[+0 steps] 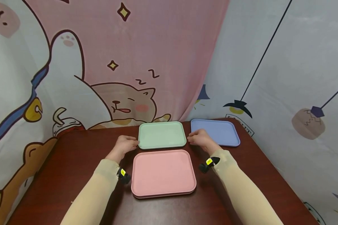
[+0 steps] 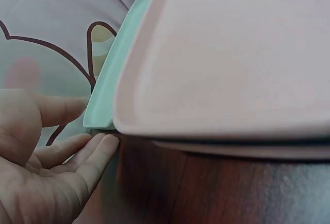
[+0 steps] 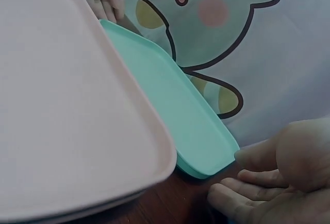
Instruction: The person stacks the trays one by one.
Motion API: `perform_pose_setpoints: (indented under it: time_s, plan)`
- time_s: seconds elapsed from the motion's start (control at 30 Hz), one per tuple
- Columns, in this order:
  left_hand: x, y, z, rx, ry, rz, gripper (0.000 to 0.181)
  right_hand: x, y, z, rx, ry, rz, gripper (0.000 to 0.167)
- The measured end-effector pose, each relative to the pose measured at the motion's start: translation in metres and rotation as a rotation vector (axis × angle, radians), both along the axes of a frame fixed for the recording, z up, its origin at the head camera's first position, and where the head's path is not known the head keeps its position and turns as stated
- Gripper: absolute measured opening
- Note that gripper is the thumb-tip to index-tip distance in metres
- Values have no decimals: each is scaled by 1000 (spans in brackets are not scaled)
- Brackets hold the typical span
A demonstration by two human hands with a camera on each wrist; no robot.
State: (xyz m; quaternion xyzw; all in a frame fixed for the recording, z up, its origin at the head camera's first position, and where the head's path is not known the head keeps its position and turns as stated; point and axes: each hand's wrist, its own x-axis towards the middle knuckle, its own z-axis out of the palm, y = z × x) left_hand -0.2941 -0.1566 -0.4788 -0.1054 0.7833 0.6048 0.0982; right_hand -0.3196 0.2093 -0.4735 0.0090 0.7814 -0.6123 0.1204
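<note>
A light green tray (image 1: pixel 162 135) lies near the back of the table, between my two hands. Beside its left end is my left hand (image 1: pixel 125 145), thumb and fingers apart, fingertips at the rim. My right hand (image 1: pixel 202 139) is at the opposite end, its thumb close against the corner of the green tray (image 3: pixel 178 110) in the right wrist view, fingers spread lower down. Neither hand visibly curls round the tray. In front lies a pink tray (image 1: pixel 163 172), with another pink edge showing beneath it; it covers part of the green tray in both wrist views.
A blue tray (image 1: pixel 217 132) lies at the back right, partly behind my right hand. The dark brown table (image 1: pixel 81 156) meets a cartoon-printed cloth (image 1: pixel 157 47) at the back. Pale cloth (image 1: pixel 270 78) hangs along the right side.
</note>
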Motion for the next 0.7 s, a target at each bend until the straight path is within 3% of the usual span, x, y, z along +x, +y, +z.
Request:
perform_pose_setpoints:
  time_s: [0.37, 0.7]
  plan:
    - [-9, 4, -1, -19, -4, 2, 47, -7, -11, -3, 4, -16, -2, 41]
    - [-15, 3, -5, 18, 2, 4, 45, -8, -17, -2, 0, -25, -16, 42]
